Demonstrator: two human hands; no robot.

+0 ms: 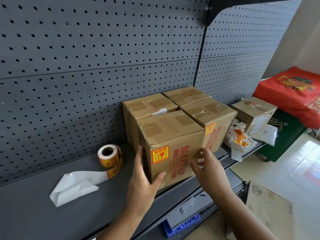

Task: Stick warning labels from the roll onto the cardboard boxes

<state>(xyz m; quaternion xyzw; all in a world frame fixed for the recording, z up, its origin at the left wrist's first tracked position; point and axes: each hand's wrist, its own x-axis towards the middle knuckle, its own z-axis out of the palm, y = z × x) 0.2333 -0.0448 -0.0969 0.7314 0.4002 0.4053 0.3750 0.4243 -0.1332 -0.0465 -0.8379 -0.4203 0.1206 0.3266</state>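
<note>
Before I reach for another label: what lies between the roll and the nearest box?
In the head view, only bare grey shelf separates the label roll from the front box; the left hand grips that box's near corner.

Five cardboard boxes: four clustered point(170, 135), one apart point(254, 113). Two warning labels stuck on boxes point(160, 157) point(210, 128). One label roll point(110, 155). One strip of peeled backing paper point(76, 186). Two hands point(144, 181) point(210, 168).

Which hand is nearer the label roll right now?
Left. The left hand grips the front box's left corner, just right of the label roll. The right hand rests on the box's right front edge, farther from the roll.
</note>
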